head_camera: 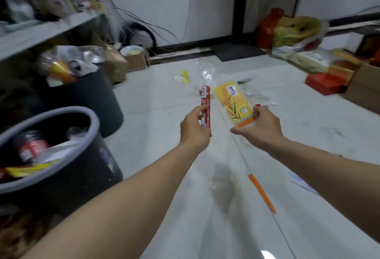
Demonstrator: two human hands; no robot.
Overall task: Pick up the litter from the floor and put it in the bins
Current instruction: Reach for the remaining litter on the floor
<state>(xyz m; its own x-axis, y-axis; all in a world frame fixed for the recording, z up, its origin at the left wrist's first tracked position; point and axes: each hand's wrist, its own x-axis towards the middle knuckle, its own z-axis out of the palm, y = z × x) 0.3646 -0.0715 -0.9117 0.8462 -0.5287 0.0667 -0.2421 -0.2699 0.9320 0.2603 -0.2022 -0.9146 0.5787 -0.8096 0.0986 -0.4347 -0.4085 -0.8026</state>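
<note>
Left hand (195, 128) is up in front, fingers curled round a slim red stick-shaped snack wrapper (205, 104), held upright and clear of the floor. Right hand (260, 127) is alongside, thumb and fingers pinching the orange bottom edge of a flat yellow plastic packet (233, 102), which fans away from the palm. So both hands are loaded, and neither piece is in a bin yet.

On the white tiled floor (156, 94) there is more to collect. A thin orange strip (262, 194) lies close below the right forearm. A crumpled clear wrapper with a yellow tip (183, 77) sits further out, with a clear plastic bag (205, 71) just beside it. Small white scraps (267, 99) lie past the packet. I'd put the job around the middle: two pieces need dropping, and several wait on the tiles.

On the left, the near dark round bin with the grey rim (67, 108) holds a red-labelled can (30, 147), white paper (59, 149) and a yellow wrapper (28, 170), with room to spare. The dark bin behind it (92, 96) is heaped above its edge with crumpled plastic bags and wrappers (70, 63), so I judge the near one the better target.
</note>
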